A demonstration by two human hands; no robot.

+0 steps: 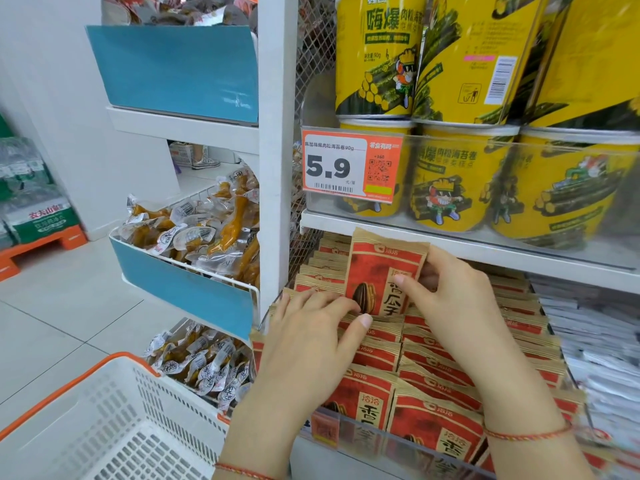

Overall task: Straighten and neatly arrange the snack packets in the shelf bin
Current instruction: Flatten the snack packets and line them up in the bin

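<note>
A person's 2 bare hands work in a clear-fronted shelf bin [398, 441] packed with red and tan snack packets [429, 379] of sunflower seeds, standing in rows. This bin is the landmark for everything else.

The right hand [460, 306] reaches into the back of the bin and holds 1 raised packet [384, 271] upright, above the rows. Its thumb lies on the packet's printed front and its fingers [433, 258] curl round the packet's right edge, so the hand grips it. The raised packet shows a seed picture and large characters, and its top edge stands just under the shelf above the bin.

The left hand [311, 341] lies flat on the packet tops at the bin's left side. Its fingers [360, 322] are straight and spread, pressing on the rows and gripping nothing; the thumb tip touches the foot of the raised packet. Each wrist wears a thin red string bracelet.

Directly above the bin, a shelf carries yellow tubs [450, 181] stacked 2 high behind a clear rail, with an orange price tag [349, 166] reading 5.9. Left of the bin, past a white upright post [277, 133], wire baskets with blue fronts [183, 292] hold clear vacuum packs of brown food. Below and left of the bin sits a white shopping basket [114, 420] with an orange rim. Right of the bin lie blurred white packets [599, 341].
</note>
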